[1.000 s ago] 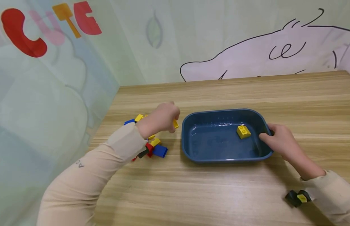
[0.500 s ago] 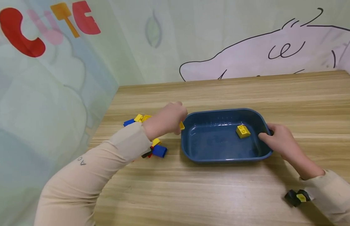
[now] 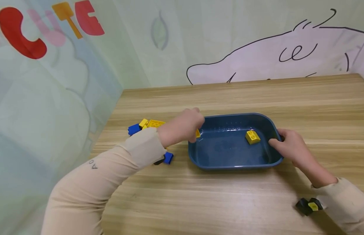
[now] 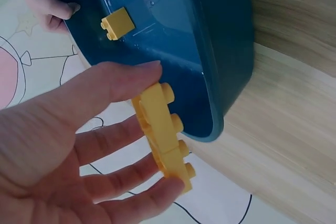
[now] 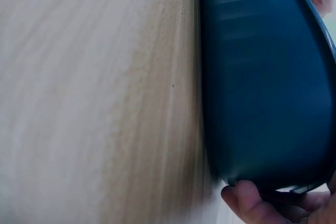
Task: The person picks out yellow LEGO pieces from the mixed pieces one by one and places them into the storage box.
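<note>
My left hand (image 3: 182, 127) pinches a long yellow toy building brick (image 4: 165, 132) between thumb and fingers, over the left end of a dark blue tub (image 3: 235, 167). In the left wrist view the brick's studs face the tub's rim. My right hand (image 3: 289, 147) grips the tub's right end, thumb over the rim and fingers beneath, as the right wrist view shows. A smaller yellow brick (image 3: 252, 137) with studs lies inside the tub near the right end.
Left of the tub lies a pile of bricks, partly hidden by my left sleeve: a blue brick (image 3: 134, 129), a flat yellow brick (image 3: 155, 123) and another blue brick (image 3: 168, 158). A printed wall (image 3: 158, 65) borders the wooden table (image 3: 217, 202) behind and left.
My left hand has carried the yellow brick rightward from beside the pile to over the tub's left end. My right hand and the tub have stayed put.
</note>
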Demonstrator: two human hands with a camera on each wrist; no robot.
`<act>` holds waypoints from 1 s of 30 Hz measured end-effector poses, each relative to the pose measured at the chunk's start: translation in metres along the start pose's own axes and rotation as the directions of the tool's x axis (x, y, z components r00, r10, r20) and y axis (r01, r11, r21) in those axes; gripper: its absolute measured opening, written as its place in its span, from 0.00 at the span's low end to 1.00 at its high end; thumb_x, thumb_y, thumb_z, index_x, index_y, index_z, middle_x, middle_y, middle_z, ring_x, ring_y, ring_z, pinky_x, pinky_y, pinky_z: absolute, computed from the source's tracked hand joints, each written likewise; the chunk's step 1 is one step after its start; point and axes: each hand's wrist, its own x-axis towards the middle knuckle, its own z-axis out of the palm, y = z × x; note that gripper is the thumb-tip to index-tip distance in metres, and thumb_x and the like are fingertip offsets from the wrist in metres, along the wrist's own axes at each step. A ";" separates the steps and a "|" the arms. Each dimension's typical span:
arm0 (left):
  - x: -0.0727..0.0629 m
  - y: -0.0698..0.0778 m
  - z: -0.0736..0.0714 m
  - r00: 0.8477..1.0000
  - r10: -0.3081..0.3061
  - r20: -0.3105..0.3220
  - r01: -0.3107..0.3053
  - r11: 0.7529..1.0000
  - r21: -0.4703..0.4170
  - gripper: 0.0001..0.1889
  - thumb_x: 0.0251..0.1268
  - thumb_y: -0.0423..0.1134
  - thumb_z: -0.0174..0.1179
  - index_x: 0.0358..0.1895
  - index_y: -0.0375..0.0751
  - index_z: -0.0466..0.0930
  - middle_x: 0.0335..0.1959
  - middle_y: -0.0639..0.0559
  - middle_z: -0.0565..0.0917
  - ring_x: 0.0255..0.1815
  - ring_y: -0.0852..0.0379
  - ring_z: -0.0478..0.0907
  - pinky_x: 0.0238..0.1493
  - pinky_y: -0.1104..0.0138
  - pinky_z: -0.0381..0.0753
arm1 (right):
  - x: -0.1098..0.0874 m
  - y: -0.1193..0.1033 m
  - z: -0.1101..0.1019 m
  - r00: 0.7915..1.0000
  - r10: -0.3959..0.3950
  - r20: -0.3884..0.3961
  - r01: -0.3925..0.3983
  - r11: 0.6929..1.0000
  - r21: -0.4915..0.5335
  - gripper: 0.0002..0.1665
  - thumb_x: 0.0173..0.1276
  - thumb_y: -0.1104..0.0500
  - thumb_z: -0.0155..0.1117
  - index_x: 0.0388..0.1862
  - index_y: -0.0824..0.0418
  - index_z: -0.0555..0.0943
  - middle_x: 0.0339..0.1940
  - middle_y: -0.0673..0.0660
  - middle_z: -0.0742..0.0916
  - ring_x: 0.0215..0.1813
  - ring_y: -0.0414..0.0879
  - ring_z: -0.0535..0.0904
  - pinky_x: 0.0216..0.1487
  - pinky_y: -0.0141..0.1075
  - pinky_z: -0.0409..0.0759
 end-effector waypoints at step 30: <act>0.044 0.008 0.042 0.980 0.198 0.020 -0.196 0.977 -0.089 0.18 0.45 0.39 0.73 0.42 0.38 0.83 0.40 0.46 0.77 0.38 0.53 0.72 0.39 0.70 0.74 | 0.000 -0.002 0.000 0.999 0.032 0.007 -0.032 0.999 0.008 0.24 0.63 0.63 0.51 0.53 0.80 0.70 0.44 0.74 0.79 0.33 0.50 0.79 0.30 0.38 0.82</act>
